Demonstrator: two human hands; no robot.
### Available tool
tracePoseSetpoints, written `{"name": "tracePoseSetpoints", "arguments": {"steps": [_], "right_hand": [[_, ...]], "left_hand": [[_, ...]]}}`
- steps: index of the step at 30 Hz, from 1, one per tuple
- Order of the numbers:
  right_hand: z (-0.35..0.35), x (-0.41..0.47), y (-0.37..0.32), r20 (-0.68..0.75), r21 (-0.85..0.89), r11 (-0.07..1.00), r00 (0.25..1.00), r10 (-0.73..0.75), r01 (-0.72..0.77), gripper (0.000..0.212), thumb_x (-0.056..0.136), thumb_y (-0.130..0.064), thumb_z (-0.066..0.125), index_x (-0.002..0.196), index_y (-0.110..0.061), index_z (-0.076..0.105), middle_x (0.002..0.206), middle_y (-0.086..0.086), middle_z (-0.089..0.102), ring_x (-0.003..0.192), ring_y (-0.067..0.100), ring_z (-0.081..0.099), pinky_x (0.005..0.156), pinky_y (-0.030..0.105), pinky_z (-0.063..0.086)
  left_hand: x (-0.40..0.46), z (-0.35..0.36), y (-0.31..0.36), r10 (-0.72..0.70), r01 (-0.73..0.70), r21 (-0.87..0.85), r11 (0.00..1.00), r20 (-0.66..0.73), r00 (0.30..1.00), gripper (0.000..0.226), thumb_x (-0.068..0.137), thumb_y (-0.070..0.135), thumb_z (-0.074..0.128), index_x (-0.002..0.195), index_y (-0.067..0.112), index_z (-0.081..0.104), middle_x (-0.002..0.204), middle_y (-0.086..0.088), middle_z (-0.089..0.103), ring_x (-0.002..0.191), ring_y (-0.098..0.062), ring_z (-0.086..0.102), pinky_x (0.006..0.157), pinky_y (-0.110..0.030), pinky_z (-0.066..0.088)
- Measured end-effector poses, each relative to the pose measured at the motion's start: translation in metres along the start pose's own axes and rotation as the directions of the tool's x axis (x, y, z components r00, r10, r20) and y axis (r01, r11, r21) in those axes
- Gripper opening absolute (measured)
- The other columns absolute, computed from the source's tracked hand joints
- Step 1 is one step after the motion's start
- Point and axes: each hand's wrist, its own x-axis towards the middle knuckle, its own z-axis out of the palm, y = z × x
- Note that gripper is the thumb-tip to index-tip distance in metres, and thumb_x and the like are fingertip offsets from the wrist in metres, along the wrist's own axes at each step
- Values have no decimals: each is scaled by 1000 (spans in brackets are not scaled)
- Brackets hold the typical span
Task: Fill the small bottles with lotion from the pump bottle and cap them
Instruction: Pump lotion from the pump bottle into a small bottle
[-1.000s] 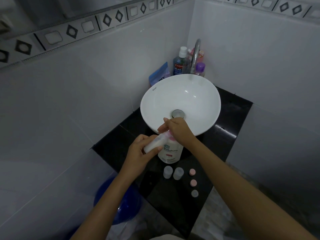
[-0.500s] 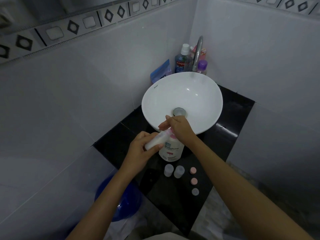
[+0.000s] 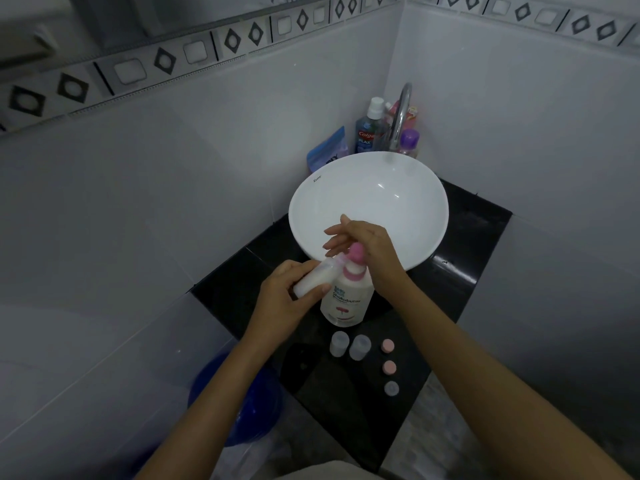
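Pump bottle (image 3: 347, 299) stands upright on black table (image 3: 460, 271), just near of white basin (image 3: 367, 206). Right hand (image 3: 367, 245) rests on pink pump head (image 3: 356, 253), fingers spread loose, not gripping. Left hand (image 3: 287, 299) holds small bottle (image 3: 313, 280) tilted, fingers wrapped around it, its mouth at pump spout; bottle looks white inside. Two empty small bottles (image 3: 349, 345) stand side by side near of pump bottle. Three caps (image 3: 389, 367) lie in row right of them, two pink, nearest one pale. Mouthwash bottle (image 3: 369, 128) and faucet (image 3: 401, 114) stand far behind basin.
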Motion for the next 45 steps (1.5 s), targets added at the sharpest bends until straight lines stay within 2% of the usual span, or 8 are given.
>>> {"name": "tracePoseSetpoints", "arguments": {"steps": [6, 9, 13, 20, 29, 35, 38, 45], "right_hand": [[-1, -4, 3, -33, -149, 989, 999, -21, 16, 35, 96, -24, 52, 89, 5, 71, 82, 20, 70, 76, 19, 64, 80, 26, 51], [1, -3, 5, -33, -179, 983, 999, 20, -25, 39, 98, -24, 47, 88, 5, 71, 86, 23, 70, 81, 22, 63, 85, 30, 50], [1, -2, 4, -4, -204, 979, 1000, 18, -18, 40, 99, -22, 45, 87, 5, 71, 78, 18, 69, 75, 19, 63, 76, 19, 51], [2, -2, 2, -19, -231, 973, 1000, 20, -24, 40, 99, -21, 44, 89, 7, 71, 83, 21, 69, 78, 23, 64, 88, 34, 50], [3, -1, 5, -48, -231, 972, 999, 18, -28, 39, 99, -22, 45, 89, 7, 71, 91, 28, 70, 82, 27, 63, 92, 41, 50], [3, 1, 8, -62, -224, 974, 998, 29, -42, 39, 99, -22, 45, 87, 6, 71, 88, 27, 70, 82, 28, 64, 94, 42, 50], [2, 3, 10, -57, -210, 977, 998, 34, -45, 39, 99, -22, 45, 86, 6, 71, 82, 22, 70, 76, 26, 65, 89, 38, 51], [-1, 5, 13, 0, -206, 979, 1000, 10, -10, 39, 99, -22, 45, 79, -2, 71, 71, 12, 69, 62, 15, 65, 72, 21, 52]], "left_hand": [[0, 3, -6, -42, 42, -4, 999, 2, 999, 43, 85, 22, 67, 127, 16, 58, 105, 4, 58, 93, 7, 54, 77, -4, 44], [1, 5, -9, -66, 67, -22, 998, 11, 998, 44, 86, 20, 67, 128, 16, 57, 108, 6, 57, 97, 11, 53, 78, -2, 43], [3, 9, -11, -86, 87, -46, 995, 33, 996, 45, 86, 18, 67, 129, 17, 55, 107, 14, 55, 96, 16, 52, 78, -2, 43], [6, 18, -11, -83, 84, -10, 996, 59, 995, 45, 86, 21, 67, 128, 31, 54, 106, 23, 57, 101, 13, 54, 77, -9, 46], [2, 12, -11, -64, 66, -29, 997, 35, 997, 45, 85, 18, 66, 120, 42, 52, 105, 21, 60, 98, 13, 55, 78, 0, 42], [-1, 7, -14, -45, 42, 72, 997, 35, 998, 45, 85, 21, 66, 128, 28, 55, 102, 26, 56, 97, 16, 53, 75, -4, 44], [-1, 1, -11, -33, 29, 120, 992, 32, 999, 44, 86, 18, 67, 127, 28, 55, 97, 25, 55, 93, 16, 53, 74, -9, 42], [2, -20, -4, -50, 51, 13, 999, -90, 995, 51, 78, 12, 74, 106, 49, 54, 100, 24, 59, 90, 18, 56, 74, 3, 41]]}}
